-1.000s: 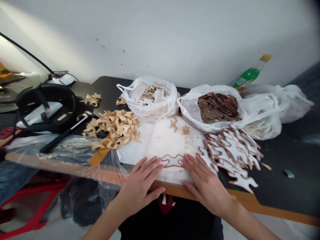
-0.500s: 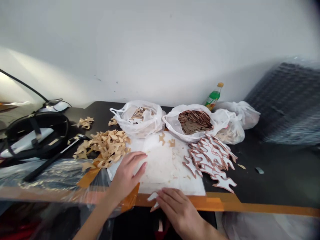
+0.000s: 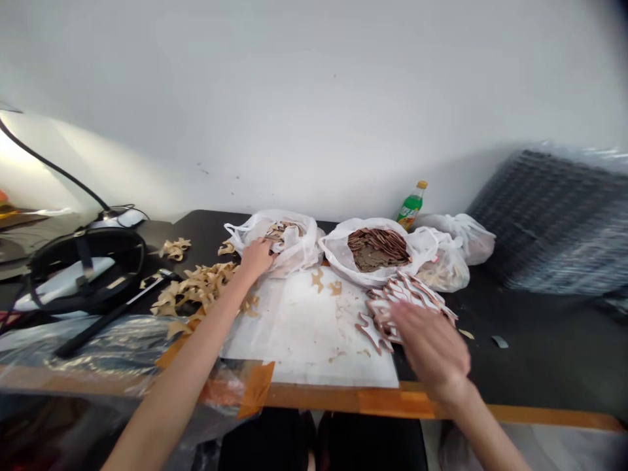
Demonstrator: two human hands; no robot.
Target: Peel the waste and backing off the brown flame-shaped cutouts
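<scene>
Nearest, shiny orange-brown tape (image 3: pixel 338 398) covers the rim of the flat black surface (image 3: pixel 540 373), and by its L part one loose flap hangs; the left forearm is close over it, so a sleeve or skin could catch there. Behind is the thin white paper sheet (image 3: pixel 304 333); if a wrist drags on it, the pcs lying upon it could shift. The right hand (image 3: pixel 434 343) is blurred, at the near side of the heap of flat white wavy pcs w/ reddish-brown rims (image 3: pixel 417 292); its fingers look extended, but whether it touches or holds any pc I can't tell. This heap is loose and overlapping, so a careless push could make the top pcs slide, maybe bc nothing holds them. On the L, the heap of curled tan paper-like pcs (image 3: pixel 203 286) lies partly under the left forearm; a low elbow could sweep some off or mix them. Farther, the left hand (image 3: pixel 258 257), well apart from the other, has its fingertips at the mouth of the white thin plastic bag w/ tan and white pcs (image 3: pixel 297 258); if they grip sth, I can't tell. The soft wall could fold or tip when pulled. Just beside, the white plastic bag full of brown flat pcs (image 3: pixel 341 248) could spill if bumped. Farthest, the green plastic bottle w/ yellow cap (image 3: pixel 411 208) stands near the tied bags; a knock through them could topple it.
</scene>
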